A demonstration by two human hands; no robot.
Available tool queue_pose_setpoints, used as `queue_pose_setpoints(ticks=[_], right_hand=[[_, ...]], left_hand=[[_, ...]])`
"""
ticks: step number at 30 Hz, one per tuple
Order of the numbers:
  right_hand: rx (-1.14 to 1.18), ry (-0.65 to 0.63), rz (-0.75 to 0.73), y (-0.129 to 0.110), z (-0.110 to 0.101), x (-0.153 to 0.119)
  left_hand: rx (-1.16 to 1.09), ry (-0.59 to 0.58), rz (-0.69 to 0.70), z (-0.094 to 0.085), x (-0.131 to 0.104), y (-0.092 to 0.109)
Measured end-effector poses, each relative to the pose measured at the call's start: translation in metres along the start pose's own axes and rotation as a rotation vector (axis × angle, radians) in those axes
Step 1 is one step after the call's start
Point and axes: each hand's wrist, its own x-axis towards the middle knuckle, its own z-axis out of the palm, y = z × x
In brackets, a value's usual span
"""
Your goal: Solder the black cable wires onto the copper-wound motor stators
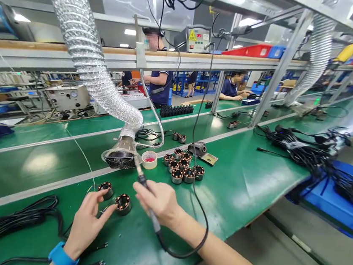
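Note:
My right hand (162, 203) is wrapped round a soldering iron (154, 220), whose metal end points up and away toward the fume extractor hood (119, 153). A black cable loops from the iron's rear over my right forearm. My left hand (90, 218), with a blue wristband, has thumb and forefinger apart beside two motor stators with copper windings. Its fingertips are at the left stator (105, 190), and its thumb is close to the right stator (123, 204); whether they touch is unclear. More copper-wound stators (184, 164) stand grouped farther right.
A round tub (149, 160) with something red inside sits beside the hood. Behind the stators is a soldering iron stand (197, 148). Black cables (13, 220) lie at left; a cable bundle (308, 147) hangs over a blue bin (332, 188) at right. Co-workers are beyond the bench.

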Motion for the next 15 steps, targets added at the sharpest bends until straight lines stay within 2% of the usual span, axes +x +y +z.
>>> queue_pose_setpoints(ticks=[2, 4, 6, 8, 10, 15], right_hand=[[-0.097, 0.029, 0.127, 0.023, -0.003, -0.02], [-0.205, 0.053, 0.257, 0.046, 0.003, -0.041], [-0.263, -0.006, 0.333, 0.065, 0.014, -0.057], [-0.31, -0.086, 0.46, 0.075, 0.023, -0.065], [-0.331, -0.141, 0.537, 0.078, 0.027, -0.067], [-0.292, -0.17, 0.549, 0.077, 0.021, -0.066]], left_hand=[[0.204, -0.012, 0.137, 0.003, -0.004, 0.009], [0.368, -0.126, 0.24, 0.008, -0.003, 0.018], [0.496, -0.26, 0.286, 0.012, 0.003, 0.027], [0.584, -0.351, 0.282, 0.014, 0.012, 0.034], [0.639, -0.38, 0.259, 0.014, 0.02, 0.04], [0.712, -0.299, 0.113, 0.011, 0.039, 0.042]])
